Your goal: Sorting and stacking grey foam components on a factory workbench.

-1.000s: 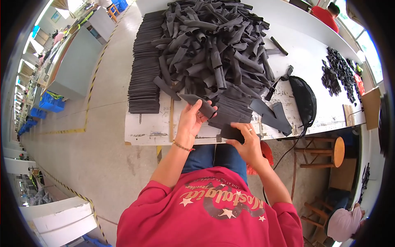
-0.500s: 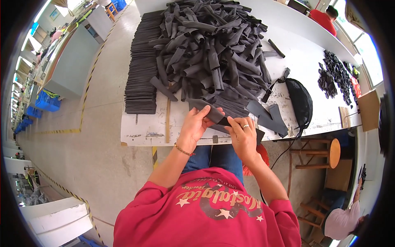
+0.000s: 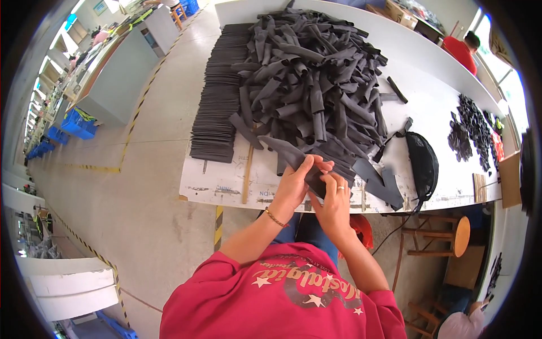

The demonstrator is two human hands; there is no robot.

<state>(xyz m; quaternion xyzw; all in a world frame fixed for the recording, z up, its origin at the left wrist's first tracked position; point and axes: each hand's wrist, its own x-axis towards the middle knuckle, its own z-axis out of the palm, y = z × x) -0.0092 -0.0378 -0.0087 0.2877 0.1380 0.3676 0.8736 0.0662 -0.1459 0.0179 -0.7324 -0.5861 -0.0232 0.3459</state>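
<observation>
Green-topped crate [image 3: 77,128], cloth [image 3: 284,150] in fingers [image 3: 307,164]

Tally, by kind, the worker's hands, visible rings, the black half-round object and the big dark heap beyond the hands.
Hands (left hand, right hand): 2
Ring: 1
Black half-round object: 1
Dark heap: 1
Total: 5

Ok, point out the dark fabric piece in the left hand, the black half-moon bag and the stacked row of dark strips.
Dark fabric piece [image 3: 288,153], head view: upper uncovered part.
Black half-moon bag [image 3: 422,165], head view: mid-body.
Stacked row of dark strips [image 3: 219,99], head view: mid-length.
</observation>
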